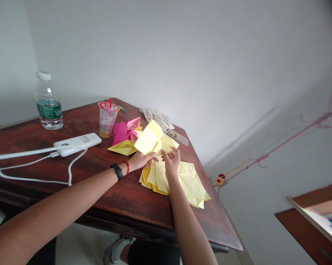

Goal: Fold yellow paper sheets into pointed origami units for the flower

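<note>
Between my two hands is a creased sheet of pale yellow paper (149,137), lifted above the table and bent along its folds. My left hand (142,160) grips its lower left edge, thumb on top. At the lower right edge, my right hand (171,159) pinches the same sheet between thumb and fingers. Underneath lies a pile of yellow sheets (158,176), partly covered by my right forearm. Its right part is a sheet with many fold lines (192,180). Folded pink paper (121,132) and a folded yellow piece (123,148) rest just left of the held sheet.
A plastic cup with a red straw (106,123) stands behind the left forearm. Farther left are a water bottle (50,106) and a white power bank (77,143) with a looping cable (70,171). A clear plastic case (179,137) lies near the wall, beside a whitish bundle (156,118).
</note>
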Demonstrator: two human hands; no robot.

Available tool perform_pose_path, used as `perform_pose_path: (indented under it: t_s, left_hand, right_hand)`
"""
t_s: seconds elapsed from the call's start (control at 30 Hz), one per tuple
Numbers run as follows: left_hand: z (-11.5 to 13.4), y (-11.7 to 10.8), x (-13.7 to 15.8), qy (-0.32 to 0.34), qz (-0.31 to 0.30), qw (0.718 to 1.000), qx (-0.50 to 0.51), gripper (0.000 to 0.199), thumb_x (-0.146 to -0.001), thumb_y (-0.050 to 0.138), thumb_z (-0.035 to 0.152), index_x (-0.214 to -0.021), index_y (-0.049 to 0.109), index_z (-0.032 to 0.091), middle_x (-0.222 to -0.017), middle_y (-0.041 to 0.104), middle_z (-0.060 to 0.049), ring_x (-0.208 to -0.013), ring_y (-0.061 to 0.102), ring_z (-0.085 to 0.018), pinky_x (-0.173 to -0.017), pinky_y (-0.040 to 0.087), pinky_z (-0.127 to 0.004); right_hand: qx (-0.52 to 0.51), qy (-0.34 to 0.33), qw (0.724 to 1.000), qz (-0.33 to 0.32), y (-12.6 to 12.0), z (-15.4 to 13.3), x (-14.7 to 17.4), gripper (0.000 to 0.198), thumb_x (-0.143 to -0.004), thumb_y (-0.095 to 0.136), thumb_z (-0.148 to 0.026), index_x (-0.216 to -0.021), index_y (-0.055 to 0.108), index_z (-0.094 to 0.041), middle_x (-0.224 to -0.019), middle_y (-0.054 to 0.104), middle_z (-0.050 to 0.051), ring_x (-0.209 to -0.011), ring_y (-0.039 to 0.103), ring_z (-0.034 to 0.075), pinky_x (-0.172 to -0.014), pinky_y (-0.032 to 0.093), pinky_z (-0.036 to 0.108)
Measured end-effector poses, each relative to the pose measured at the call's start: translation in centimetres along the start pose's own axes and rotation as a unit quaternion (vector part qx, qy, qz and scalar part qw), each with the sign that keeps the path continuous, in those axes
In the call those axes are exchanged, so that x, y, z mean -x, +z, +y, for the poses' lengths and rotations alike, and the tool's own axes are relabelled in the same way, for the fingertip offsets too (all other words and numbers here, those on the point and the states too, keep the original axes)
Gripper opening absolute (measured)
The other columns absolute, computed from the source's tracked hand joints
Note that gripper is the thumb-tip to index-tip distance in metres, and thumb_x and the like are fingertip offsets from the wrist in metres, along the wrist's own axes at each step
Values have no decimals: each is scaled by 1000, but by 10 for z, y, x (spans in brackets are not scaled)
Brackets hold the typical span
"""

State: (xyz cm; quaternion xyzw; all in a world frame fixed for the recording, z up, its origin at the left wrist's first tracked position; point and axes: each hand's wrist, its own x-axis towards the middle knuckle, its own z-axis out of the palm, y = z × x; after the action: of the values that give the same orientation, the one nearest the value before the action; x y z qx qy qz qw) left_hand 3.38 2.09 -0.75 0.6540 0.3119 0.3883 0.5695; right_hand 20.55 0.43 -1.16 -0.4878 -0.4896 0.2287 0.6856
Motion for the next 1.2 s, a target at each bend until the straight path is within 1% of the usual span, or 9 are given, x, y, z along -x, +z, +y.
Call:
perform_pose_path:
  t_s: [0.17,0.33,0.43,0.5,0.57,0.67,0.8,0.9,1.2]
  left_hand:
    - [3,1,0,5,8,1000,5,46,-89,53,49,-83,78,11,-60,67,-6,-51,58,-16,-54,47,-26]
    - [7,2,3,-1,9,1000,16,48,-89,51,50,-84,77,10,-63,69,-7,-50,56,-15,-53,47,-26]
    - [6,1,3,-8,7,1000,22,50,-89,50,50,-85,78,9,-62,68,-8,-51,55,-15,-53,47,-26]
    - [5,1,3,-12,6,1000,25,51,-90,49,50,-86,78,8,-67,70,-9,-53,56,-14,-54,47,-25]
    - [5,1,2,-15,7,999,27,51,-90,49,50,-87,78,9,-74,73,-10,-54,57,-14,-55,47,-25]
    - [7,2,2,-19,8,999,27,50,-90,49,50,-86,77,9,-79,75,-11,-54,57,-14,-55,48,-26]
    - [10,3,3,-22,15,1000,15,46,-90,51,47,-78,75,9,-68,72,-10,-53,59,-16,-55,47,-27]
    - [11,4,5,-24,13,1000,-2,44,-90,53,46,-70,73,11,-57,67,-7,-54,60,-17,-56,46,-27]
    - [15,7,8,-48,21,998,-20,38,-92,52,41,-80,72,11,-50,62,-1,-44,52,-13,-50,43,-25]
  right_hand:
    - [3,0,1000,4,0,-1,1,54,-73,78,-41,-112,46,-24,-73,65,-4,-54,60,12,-50,48,24]
    - [-12,-1,1000,24,0,-2,1,79,-74,78,-42,-138,34,-26,-72,61,-6,-50,57,12,-50,48,26]
    - [-25,17,998,56,-1,-2,-1,88,-73,79,-43,-144,29,-27,-67,55,-10,-50,57,13,-49,49,26]
    - [-33,39,997,64,-2,-3,-1,76,-73,79,-44,-135,40,-26,-64,52,-11,-50,58,13,-50,49,25]
    - [-44,69,995,50,-2,-4,-1,53,-74,78,-49,-113,54,-22,-63,53,-9,-51,58,12,-50,49,24]
    - [-66,113,991,-5,0,-6,1,39,-75,75,-53,-87,58,-19,-59,56,-4,-50,58,12,-49,48,25]
    - [-83,124,986,-73,5,-9,6,40,-74,76,-47,-99,63,-19,-75,67,1,-51,58,12,-49,50,26]
    - [-75,111,988,-82,8,-10,9,43,-74,76,-44,-108,64,-20,-88,70,3,-55,60,13,-49,51,26]
    - [-72,109,989,-69,8,-11,11,39,-75,75,-44,-102,67,-17,-83,69,3,-59,59,14,-48,49,26]
